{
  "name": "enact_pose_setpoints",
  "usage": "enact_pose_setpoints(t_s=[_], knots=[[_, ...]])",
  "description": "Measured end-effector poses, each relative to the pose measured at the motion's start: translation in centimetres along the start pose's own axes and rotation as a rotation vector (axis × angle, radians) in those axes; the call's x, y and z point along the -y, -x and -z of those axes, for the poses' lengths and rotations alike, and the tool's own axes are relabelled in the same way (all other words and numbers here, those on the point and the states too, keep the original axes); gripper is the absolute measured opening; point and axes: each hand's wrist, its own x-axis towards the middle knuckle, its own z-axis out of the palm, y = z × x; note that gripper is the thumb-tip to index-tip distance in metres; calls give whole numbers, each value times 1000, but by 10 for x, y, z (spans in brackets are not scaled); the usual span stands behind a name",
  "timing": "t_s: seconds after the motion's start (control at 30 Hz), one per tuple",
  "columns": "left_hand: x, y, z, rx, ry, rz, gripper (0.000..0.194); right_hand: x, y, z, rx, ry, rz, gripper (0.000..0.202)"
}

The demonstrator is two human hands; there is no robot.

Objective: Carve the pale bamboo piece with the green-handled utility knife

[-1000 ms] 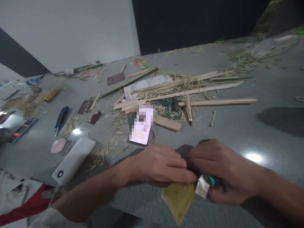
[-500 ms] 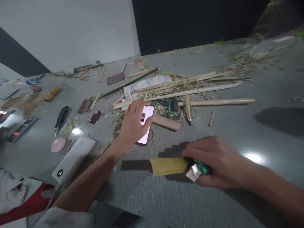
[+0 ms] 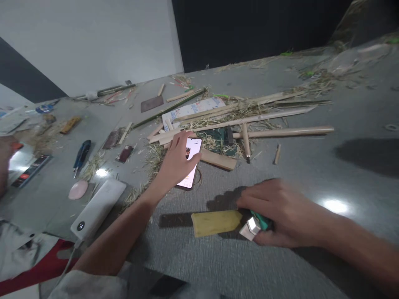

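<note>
My left hand (image 3: 177, 160) is closed around the upper part of a phone (image 3: 188, 180) with a lit screen, its thumb over the right edge. At the lower right, my right hand (image 3: 277, 214) is closed on a green object (image 3: 263, 222) with a silver metal end; fingers hide most of it, so I cannot tell its kind. A pale block-like piece (image 3: 247, 232) shows beside that metal end. A yellow bamboo piece (image 3: 216, 223) extends left from the fingertips. Its shadow lies off to its left.
A hammer (image 3: 280, 133), a small wooden-handled tool (image 3: 245, 143), bamboo strips (image 3: 262, 118) and shavings lie beyond my hands. Left are a white power bank (image 3: 98, 207), a pink oval object (image 3: 77, 189) and a blue-handled tool (image 3: 82, 155). Another person's hand (image 3: 4, 160) shows at the left edge.
My right hand has shifted slightly left. The bamboo piece has moved left and its left end has dipped lower. Another person's hand has come in at the left edge.
</note>
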Motion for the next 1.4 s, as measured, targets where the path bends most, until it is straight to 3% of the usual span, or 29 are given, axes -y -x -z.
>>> enact_pose_setpoints(t_s=[0.33,1.4], knots=[[-4,1,-10,-32,-153,14,72,2,0,1,-27,-6,5,12],[1,-4,-11,-16,-155,-19,70,2,-2,1,11,4,-23,16]])
